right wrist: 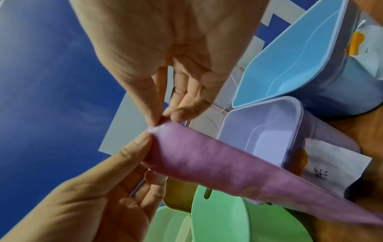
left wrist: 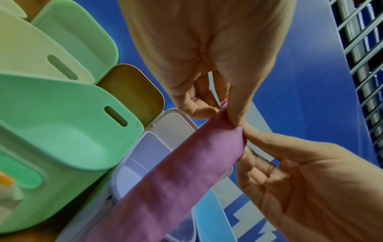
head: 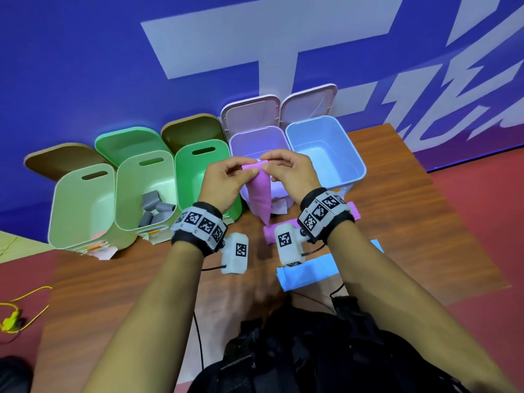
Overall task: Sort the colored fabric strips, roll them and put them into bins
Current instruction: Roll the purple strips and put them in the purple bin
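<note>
Pink strip point(head: 258, 194), pinched at its top edge by left hand point(head: 226, 180) and right hand point(head: 289, 177), hangs limp and light; hold both corners to roll.

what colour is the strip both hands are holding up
Pink-purple, plain with no pattern. The strip shows best in the head view, hanging in front of the lilac bin.

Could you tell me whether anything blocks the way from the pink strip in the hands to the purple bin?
Nothing visible does: both hands pinch the pink strip right above the purple bin, whose lid stands open.
</note>
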Demonstrator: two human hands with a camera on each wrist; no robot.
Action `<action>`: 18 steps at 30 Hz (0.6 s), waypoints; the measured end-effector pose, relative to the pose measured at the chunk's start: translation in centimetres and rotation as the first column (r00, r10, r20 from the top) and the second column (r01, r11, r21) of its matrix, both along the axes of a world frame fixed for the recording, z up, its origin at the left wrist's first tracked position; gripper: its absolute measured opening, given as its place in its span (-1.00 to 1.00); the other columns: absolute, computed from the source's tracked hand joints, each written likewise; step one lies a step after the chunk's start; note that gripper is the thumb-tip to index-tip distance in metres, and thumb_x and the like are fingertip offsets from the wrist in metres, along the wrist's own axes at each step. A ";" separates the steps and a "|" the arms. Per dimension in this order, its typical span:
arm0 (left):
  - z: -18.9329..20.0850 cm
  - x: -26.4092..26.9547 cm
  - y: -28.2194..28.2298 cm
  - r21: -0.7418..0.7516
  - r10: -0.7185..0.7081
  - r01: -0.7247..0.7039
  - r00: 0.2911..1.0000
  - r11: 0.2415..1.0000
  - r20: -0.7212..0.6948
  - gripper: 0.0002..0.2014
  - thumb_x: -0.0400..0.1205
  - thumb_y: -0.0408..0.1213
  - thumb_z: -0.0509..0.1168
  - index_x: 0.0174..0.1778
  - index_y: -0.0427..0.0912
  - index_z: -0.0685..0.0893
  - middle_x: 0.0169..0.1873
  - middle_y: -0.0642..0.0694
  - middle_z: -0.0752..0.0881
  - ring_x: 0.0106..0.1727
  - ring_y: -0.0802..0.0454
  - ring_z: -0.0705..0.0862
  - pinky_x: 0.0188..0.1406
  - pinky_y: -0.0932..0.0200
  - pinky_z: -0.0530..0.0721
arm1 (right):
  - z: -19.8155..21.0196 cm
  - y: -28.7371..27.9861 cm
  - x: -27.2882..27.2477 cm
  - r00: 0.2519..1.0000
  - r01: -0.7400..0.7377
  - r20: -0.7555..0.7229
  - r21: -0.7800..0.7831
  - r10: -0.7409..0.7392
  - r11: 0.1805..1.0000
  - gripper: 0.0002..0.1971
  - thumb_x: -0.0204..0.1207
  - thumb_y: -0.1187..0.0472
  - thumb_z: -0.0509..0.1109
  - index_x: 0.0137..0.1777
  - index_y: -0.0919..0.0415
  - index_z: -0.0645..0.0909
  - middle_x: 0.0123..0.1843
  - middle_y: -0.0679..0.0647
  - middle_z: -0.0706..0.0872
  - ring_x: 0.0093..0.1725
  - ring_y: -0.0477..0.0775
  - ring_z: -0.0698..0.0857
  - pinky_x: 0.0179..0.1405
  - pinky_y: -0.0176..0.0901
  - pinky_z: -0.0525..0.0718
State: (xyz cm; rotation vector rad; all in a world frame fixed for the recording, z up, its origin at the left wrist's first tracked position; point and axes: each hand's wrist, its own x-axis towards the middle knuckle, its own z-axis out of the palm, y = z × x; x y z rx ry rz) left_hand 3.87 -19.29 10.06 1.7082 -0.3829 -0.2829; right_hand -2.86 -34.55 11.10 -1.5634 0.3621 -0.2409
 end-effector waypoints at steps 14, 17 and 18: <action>-0.3 -1.0 0.6 -0.014 -0.034 0.034 0.998 0.999 -0.046 -0.84 0.52 -0.43 0.52 -0.06 -0.10 0.83 -0.21 -0.04 0.82 -0.18 0.12 0.73 -0.01 0.21 0.65 | -0.4 0.5 -1.0 1.000 -0.024 -0.016 -0.025 0.023 0.999 -0.90 0.52 0.46 0.49 0.01 0.37 0.75 -0.26 0.01 0.74 -0.33 -0.28 0.67 -0.26 -0.46 0.60; -0.3 -0.9 0.6 0.005 -0.058 0.058 0.998 0.998 -0.019 -0.71 0.45 -0.51 0.55 -0.01 -0.09 0.80 -0.21 -0.07 0.76 -0.22 0.04 0.63 -0.02 0.18 0.69 | -0.6 0.5 -1.2 1.000 -0.003 -0.025 -0.025 0.003 1.000 -0.90 0.53 0.48 0.46 0.00 0.39 0.74 -0.24 0.02 0.74 -0.35 -0.30 0.66 -0.27 -0.47 0.59; -0.4 -0.9 0.6 0.019 -0.068 0.068 0.998 0.997 -0.002 -0.71 0.45 -0.53 0.55 -0.04 -0.06 0.80 -0.19 -0.04 0.78 -0.20 0.00 0.62 0.01 0.13 0.68 | -0.7 0.4 -1.3 1.000 0.005 -0.025 -0.022 -0.006 1.000 -0.91 0.53 0.49 0.46 -0.01 0.39 0.74 -0.24 0.03 0.74 -0.35 -0.31 0.67 -0.27 -0.47 0.59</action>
